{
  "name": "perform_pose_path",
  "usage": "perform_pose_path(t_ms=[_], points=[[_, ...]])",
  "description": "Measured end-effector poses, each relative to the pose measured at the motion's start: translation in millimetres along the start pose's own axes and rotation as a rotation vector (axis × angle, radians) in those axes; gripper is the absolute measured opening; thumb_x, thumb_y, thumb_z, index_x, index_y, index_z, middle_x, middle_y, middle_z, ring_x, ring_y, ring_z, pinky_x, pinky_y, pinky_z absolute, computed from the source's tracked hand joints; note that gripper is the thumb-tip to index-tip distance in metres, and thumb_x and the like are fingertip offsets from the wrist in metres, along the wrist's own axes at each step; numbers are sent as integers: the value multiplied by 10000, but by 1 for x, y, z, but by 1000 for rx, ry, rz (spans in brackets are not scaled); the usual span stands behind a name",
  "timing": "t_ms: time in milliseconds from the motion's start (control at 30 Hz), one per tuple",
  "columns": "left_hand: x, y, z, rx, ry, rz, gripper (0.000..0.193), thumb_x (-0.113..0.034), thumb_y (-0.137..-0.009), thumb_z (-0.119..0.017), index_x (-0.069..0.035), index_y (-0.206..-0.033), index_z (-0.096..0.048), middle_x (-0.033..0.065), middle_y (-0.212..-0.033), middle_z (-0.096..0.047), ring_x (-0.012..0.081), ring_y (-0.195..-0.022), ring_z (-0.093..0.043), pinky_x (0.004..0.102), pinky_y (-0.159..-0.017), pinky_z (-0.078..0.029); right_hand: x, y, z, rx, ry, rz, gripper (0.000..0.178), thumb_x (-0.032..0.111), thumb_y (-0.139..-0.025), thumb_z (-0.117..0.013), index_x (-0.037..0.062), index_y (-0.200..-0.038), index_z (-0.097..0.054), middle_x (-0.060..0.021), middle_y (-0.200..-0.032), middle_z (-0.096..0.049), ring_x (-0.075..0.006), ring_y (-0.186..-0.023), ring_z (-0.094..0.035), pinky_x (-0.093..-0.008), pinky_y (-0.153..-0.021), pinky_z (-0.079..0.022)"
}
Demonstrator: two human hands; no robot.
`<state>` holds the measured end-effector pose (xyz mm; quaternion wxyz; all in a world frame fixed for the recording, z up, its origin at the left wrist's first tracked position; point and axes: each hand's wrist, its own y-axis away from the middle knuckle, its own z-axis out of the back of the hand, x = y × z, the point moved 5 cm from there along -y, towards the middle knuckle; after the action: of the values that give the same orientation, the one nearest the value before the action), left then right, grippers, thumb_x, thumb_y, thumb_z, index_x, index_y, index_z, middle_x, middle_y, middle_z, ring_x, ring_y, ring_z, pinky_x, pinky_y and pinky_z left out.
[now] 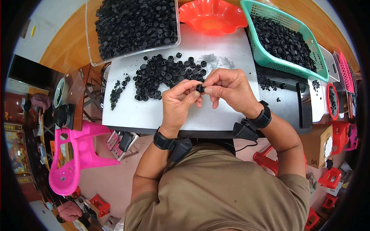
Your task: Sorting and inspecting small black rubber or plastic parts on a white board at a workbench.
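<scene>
Between both hands, above the white work surface point(227, 111), is a small round black plastic part point(200, 88). My left hand point(181, 100) pinches it from the left with thumb and fingers. From the right, the thumb and fingertips of my right hand point(227, 88) close on the same part; whether it is one piece or two joined pieces I cannot tell. Just beyond my hands lies a loose pile of black round caps point(162, 73). Thin pale pins point(209, 59) lie scattered behind my right hand. A small heap of tiny black pieces point(115, 95) sits to the left.
A clear bin point(179, 38) full of black parts stands at the back left. Beside it are a red wavy bowl point(212, 19) and a green basket point(322, 73) of black parts. A black bar point(304, 106) lies at the right. A pink chair point(73, 154) stands at the left.
</scene>
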<state>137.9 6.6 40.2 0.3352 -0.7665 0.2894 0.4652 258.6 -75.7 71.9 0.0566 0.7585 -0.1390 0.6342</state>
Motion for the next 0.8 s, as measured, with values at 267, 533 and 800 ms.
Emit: perform_pose_path(t_ms=[267,533,800], points=[[-7,1,-2,9,-239,-86,203,33,-828,-600,42,-1029,-629,76,-857,-574,116,-673,-578,218,-571,-494,5,1,-2,-13,90,-19,36,-62,-806,-600,-43,-777,-594,-54,-684,-594,-88,-552,-577,-221,-438,-503],[-3,2,0,14,-147,-60,192,34,-832,-590,61,-1019,-625,95,-872,-592,118,-668,-579,219,-572,-489,6,1,-3,-1,127,-32,59,-65,-801,-600,-32,-755,-584,-55,-683,-588,-81,-544,-562,-217,-426,-493],[-10,3,-1,24,-353,-137,201,89,-809,-578,53,-1000,-632,68,-851,-577,96,-660,-574,206,-559,-507,-2,-1,-1,50,164,3,61,-64,-799,-603,-22,-788,-560,-45,-683,-575,-81,-557,-563,-211,-440,-481]])
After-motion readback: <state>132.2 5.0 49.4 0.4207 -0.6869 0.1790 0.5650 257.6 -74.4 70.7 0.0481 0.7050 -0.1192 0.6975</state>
